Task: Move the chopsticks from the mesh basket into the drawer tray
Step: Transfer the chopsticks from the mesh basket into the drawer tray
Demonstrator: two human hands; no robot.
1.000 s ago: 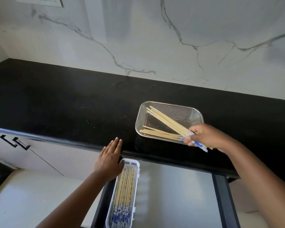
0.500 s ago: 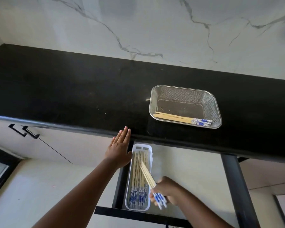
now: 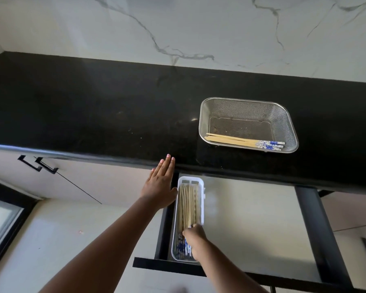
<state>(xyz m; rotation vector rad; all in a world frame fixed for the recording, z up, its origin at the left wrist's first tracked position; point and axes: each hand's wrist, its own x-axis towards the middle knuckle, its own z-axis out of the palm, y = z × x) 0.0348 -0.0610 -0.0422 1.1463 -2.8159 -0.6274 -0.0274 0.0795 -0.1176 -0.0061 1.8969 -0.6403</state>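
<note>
While the drawer stands open below the counter edge, entries run largest to smallest:

Counter (image 3: 93,106): black, polished; carries the basket at its right end.
Drawer (image 3: 251,218): pulled out, pale floor, dark frame; tray sits along its left side.
Basket (image 3: 287,115): metal mesh, rectangular; a few chopsticks lie along its near wall, patterned ends to the right.
Tray (image 3: 201,187): narrow, white plastic, lengthwise front to back; packed with chopsticks, tips toward the counter.
Left hand (image 3: 160,187): flat, fingers straight and together, holding nothing; lies by the drawer's left rim, contact unclear.
Right hand (image 3: 193,240): over the tray's near end, fingers curled onto the patterned ends of the chopsticks there; actual grasp cannot be told.
Chopsticks in basket (image 3: 241,141): remaining stock to move.
Chopsticks in tray (image 3: 187,205): already moved.
Handling (judgement): light, stiff, slender wood; smooth, liable to roll or fan apart. Best pinched as a bundle near the patterned thick ends, kept parallel.
</note>
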